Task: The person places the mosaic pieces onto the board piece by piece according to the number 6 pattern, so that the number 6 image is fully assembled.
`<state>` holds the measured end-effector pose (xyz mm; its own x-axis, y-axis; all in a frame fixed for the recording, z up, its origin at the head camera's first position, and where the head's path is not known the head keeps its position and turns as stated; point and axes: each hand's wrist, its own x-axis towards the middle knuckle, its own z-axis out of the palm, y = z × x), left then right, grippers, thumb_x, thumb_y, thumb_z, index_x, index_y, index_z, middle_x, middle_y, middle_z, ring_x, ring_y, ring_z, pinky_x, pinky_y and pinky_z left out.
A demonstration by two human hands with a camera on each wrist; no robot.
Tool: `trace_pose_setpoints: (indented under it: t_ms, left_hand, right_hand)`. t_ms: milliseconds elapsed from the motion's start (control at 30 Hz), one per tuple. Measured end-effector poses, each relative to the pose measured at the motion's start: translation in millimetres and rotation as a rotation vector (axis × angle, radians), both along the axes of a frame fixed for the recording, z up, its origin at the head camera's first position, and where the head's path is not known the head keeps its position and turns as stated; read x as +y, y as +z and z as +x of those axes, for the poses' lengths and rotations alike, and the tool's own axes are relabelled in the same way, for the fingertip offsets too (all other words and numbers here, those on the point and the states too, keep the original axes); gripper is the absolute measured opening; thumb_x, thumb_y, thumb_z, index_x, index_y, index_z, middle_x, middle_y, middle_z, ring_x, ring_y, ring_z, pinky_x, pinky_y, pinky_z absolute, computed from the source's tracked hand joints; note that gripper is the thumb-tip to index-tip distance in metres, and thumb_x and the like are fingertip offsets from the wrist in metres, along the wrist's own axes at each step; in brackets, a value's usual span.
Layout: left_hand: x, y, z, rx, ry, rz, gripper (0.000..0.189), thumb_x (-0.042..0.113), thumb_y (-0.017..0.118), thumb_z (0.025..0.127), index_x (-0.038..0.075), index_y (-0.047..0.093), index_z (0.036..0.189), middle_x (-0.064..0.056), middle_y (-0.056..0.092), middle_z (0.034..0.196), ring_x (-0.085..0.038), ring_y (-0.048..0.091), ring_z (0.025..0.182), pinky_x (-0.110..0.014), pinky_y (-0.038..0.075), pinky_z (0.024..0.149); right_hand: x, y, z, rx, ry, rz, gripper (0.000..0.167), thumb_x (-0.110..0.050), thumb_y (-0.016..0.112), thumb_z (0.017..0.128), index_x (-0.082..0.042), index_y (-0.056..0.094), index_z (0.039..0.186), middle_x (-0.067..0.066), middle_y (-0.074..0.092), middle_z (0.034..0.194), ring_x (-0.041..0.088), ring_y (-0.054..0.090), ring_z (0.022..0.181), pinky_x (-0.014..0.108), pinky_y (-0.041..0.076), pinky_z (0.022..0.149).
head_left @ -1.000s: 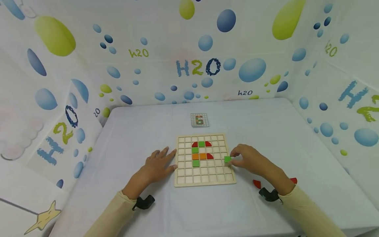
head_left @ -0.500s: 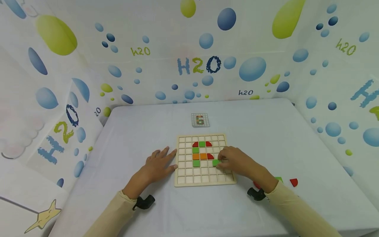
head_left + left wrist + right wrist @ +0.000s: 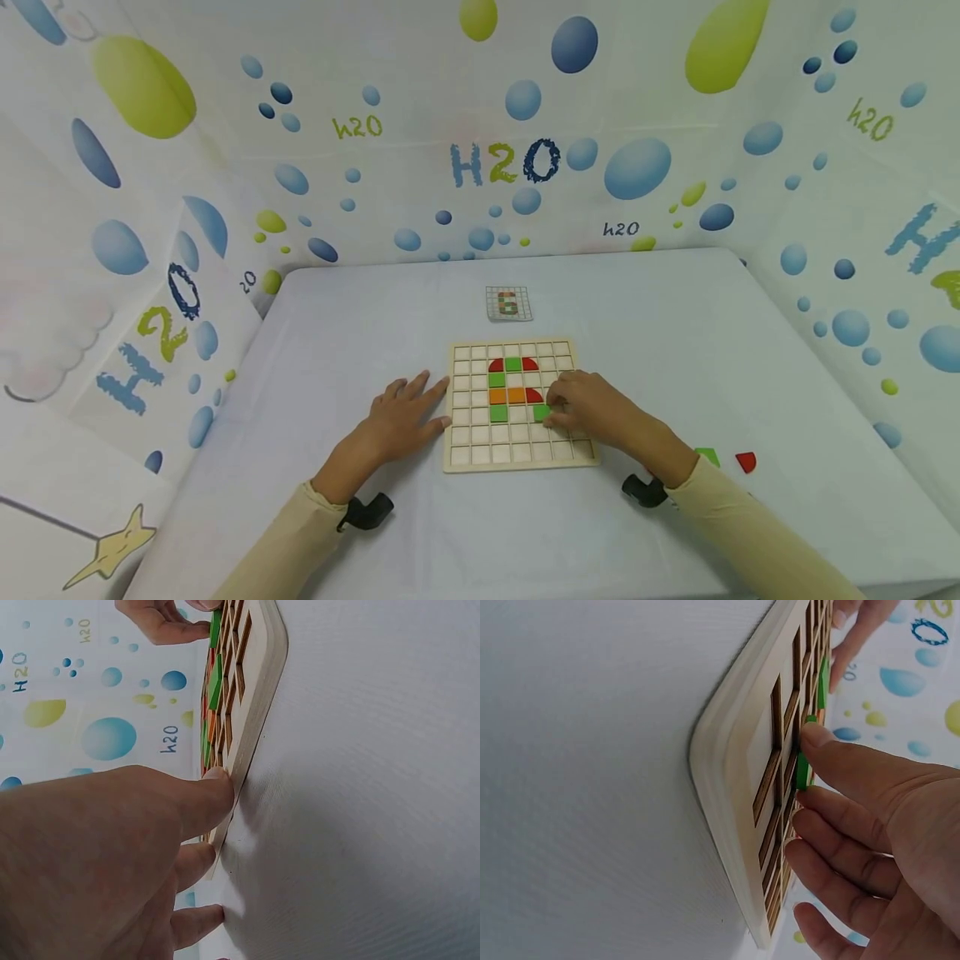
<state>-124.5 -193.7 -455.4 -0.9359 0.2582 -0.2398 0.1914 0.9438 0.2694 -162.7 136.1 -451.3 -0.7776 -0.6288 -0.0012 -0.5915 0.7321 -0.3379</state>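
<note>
A pale wooden grid board (image 3: 459, 456) lies on the white cloth. Set in its cells are green squares, two orange squares (image 3: 498, 396) and several red quarter-round pieces (image 3: 530, 364). My right hand (image 3: 592, 408) pinches a green square tile (image 3: 541, 413) between thumb and fingers, over the cell just below the lowest red piece. In the right wrist view this tile (image 3: 803, 771) sits at the grid, partly covered by the thumb. My left hand (image 3: 401, 421) lies flat with spread fingers, its thumb and fingertips touching the board's left edge.
Beyond the board lies a small pattern card (image 3: 508, 304) with a coloured figure on a grid. A loose green tile (image 3: 707, 456) and a red quarter-round piece (image 3: 746, 462) lie right of the board, beside the right forearm. A printed curtain (image 3: 420, 100) surrounds the table.
My right hand has carried the green tile leftward from the board's right edge to the cell under the red piece. The left hand has stayed at the board's edge.
</note>
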Motion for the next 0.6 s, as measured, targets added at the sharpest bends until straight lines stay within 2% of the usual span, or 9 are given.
trace_pose_setpoints:
  t_ms: [367, 600]
  left_hand:
    - [-1.0, -2.1, 0.3, 0.014, -0.008, 0.025, 0.07, 0.05, 0.054, 0.108, 0.022, 0.032, 0.168, -0.02, 0.025, 0.173, -0.054, 0.025, 0.154, -0.075, 0.026, 0.118]
    - [-4.8, -8.9, -1.4, 0.04, -0.02, 0.026, 0.069, 0.05, 0.054, 0.108, 0.021, 0.033, 0.167, -0.02, 0.026, 0.173, -0.055, 0.027, 0.153, -0.075, 0.028, 0.117]
  right_hand:
    - [-4.9, -1.0, 3.0, 0.048, 0.014, 0.005, 0.03, -0.034, 0.086, 0.09, -0.011, 0.079, 0.108, -0.001, 0.072, 0.104, 0.016, 0.063, 0.096, 0.042, 0.055, 0.093]
    - [-5.3, -0.8, 2.4, 0.107, 0.037, 0.023, 0.029, -0.034, 0.086, 0.09, -0.012, 0.08, 0.108, -0.001, 0.073, 0.103, 0.016, 0.066, 0.096, 0.042, 0.056, 0.09]
